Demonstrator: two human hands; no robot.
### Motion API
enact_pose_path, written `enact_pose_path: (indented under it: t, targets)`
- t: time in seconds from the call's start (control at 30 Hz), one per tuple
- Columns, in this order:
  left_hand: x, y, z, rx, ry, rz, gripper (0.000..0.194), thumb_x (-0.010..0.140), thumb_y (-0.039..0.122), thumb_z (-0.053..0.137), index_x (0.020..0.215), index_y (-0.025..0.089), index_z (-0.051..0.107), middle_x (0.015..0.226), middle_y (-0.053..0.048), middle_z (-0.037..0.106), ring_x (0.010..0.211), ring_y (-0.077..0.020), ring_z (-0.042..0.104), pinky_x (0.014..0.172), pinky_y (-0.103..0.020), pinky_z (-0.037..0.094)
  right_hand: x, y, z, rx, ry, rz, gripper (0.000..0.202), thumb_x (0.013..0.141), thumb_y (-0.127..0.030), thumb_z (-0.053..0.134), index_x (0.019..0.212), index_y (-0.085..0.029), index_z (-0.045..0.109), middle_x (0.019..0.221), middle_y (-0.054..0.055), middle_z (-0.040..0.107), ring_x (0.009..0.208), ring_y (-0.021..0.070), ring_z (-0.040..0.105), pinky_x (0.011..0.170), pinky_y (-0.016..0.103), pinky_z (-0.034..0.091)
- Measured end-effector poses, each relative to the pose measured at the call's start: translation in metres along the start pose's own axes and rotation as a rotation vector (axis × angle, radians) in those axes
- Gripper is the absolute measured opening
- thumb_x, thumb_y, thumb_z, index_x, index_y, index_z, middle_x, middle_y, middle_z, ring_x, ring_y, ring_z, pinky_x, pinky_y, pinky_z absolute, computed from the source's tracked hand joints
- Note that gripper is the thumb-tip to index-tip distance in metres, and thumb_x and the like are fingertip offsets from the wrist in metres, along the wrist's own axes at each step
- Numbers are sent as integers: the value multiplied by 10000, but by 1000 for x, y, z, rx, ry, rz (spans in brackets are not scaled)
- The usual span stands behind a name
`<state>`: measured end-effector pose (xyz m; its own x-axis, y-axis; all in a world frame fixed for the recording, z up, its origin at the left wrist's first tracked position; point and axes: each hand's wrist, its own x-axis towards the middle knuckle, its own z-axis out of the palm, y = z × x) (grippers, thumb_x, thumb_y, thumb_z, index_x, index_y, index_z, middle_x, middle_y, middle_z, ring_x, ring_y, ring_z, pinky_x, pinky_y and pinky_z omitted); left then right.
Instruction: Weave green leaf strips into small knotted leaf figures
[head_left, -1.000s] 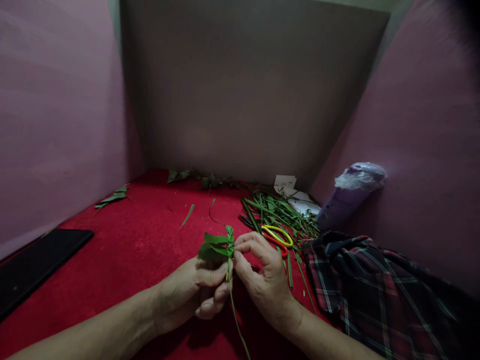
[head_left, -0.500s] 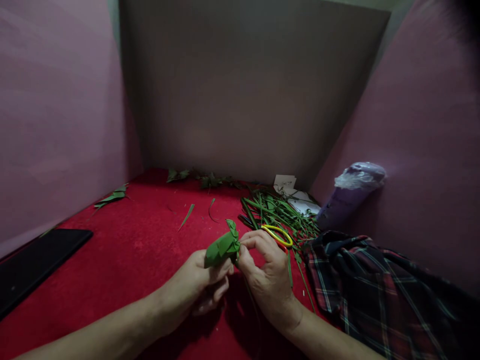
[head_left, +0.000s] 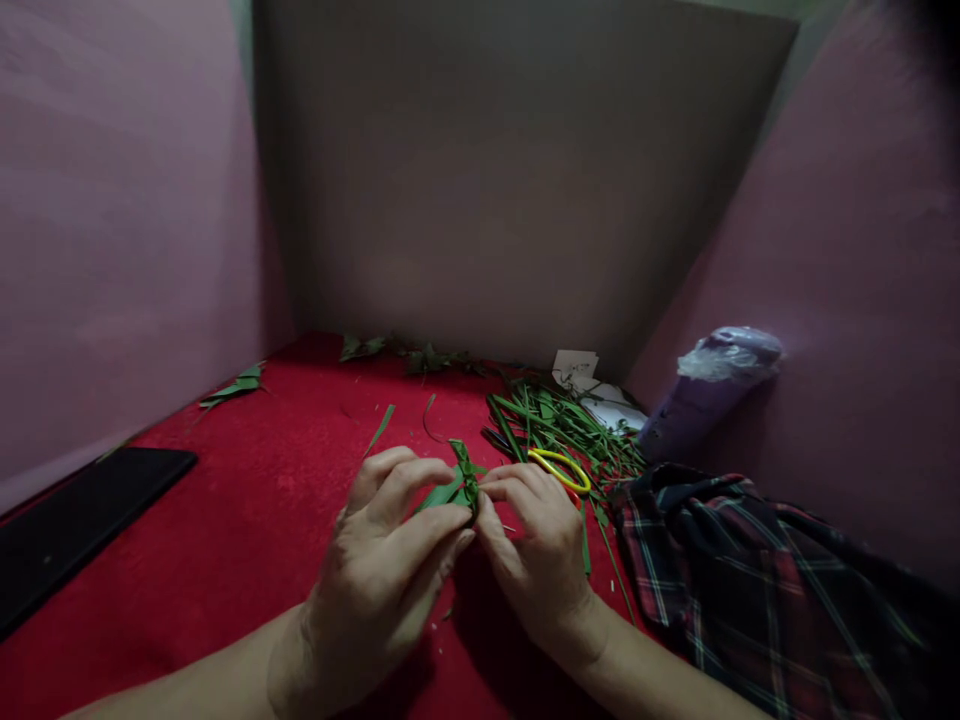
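A folded green leaf bundle (head_left: 469, 470), crumpled at its upper end, is between my two hands above the red cloth. My left hand (head_left: 386, 545) grips it from the left, with thumb and fingers closed around its edge and covering much of it. With its fingertips pinched together, my right hand (head_left: 536, 550) touches the bundle's right side; whether a thin stem or thread is in that pinch is too small to see. Just beyond my right fingers lie scissors with a yellow and red handle (head_left: 562, 468).
Cut stems and leaves (head_left: 559, 415) are heaped behind the scissors, beside white paper (head_left: 611, 408). A purple container covered in clear plastic (head_left: 697, 385) leans at the right wall. Plaid fabric (head_left: 750, 570) lies front right, a black flat slab (head_left: 97, 525) at left.
My left hand has turned over and risen, and its fingers now come from above and cover more of the leaf bundle. My right hand keeps its pinch in nearly the same place.
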<state>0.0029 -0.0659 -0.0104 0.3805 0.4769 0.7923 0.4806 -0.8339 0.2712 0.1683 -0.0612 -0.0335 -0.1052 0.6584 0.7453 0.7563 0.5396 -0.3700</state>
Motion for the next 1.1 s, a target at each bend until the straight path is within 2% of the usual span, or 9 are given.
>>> enact_pose_path:
  t: [0.17, 0.23, 0.33, 0.57, 0.77, 1.1]
  targets:
    - [0, -4, 10, -31, -63, -165, 160, 764, 94, 558, 849, 208, 632, 1031, -88, 555, 996, -241, 465, 864, -404, 390, -3, -4, 0, -5, 6, -62, 82, 795, -137, 519, 784, -179, 588, 796, 54, 621, 771, 198, 552, 720, 358, 403]
    - [-1, -5, 12, -117, -100, -268, 123, 785, 133, 549, 841, 209, 627, 990, -78, 557, 940, -218, 510, 817, -363, 427, -4, -5, 0, -19, 11, -79, 85, 792, -137, 523, 789, -183, 594, 807, 57, 629, 777, 200, 556, 725, 362, 404]
    - [-2, -5, 14, -244, -88, -350, 106, 789, 142, 546, 810, 213, 622, 944, -60, 574, 905, -196, 551, 796, -325, 448, -4, -7, 0, -24, 7, -99, 95, 788, -132, 528, 810, -187, 603, 821, 58, 633, 781, 199, 559, 709, 355, 408]
    - [-1, -5, 12, -304, -21, -385, 87, 757, 146, 583, 776, 209, 640, 928, -58, 612, 896, -200, 573, 800, -334, 453, -3, -11, -4, -1, 14, -139, 99, 786, -126, 529, 824, -178, 605, 822, 60, 635, 780, 196, 565, 706, 361, 411]
    - [-2, -6, 13, -275, -22, -377, 96, 743, 134, 587, 771, 202, 649, 914, -58, 625, 854, -192, 587, 780, -324, 461, -3, -11, -3, 10, 30, -180, 99, 781, -108, 542, 819, -182, 596, 805, 50, 644, 761, 192, 567, 695, 358, 408]
    - [-2, -7, 14, -318, -3, -411, 102, 725, 130, 585, 718, 204, 655, 855, -46, 643, 800, -186, 595, 746, -311, 465, -4, -11, -2, 44, -5, -148, 102, 790, -117, 527, 820, -185, 598, 805, 42, 635, 778, 180, 566, 700, 344, 403]
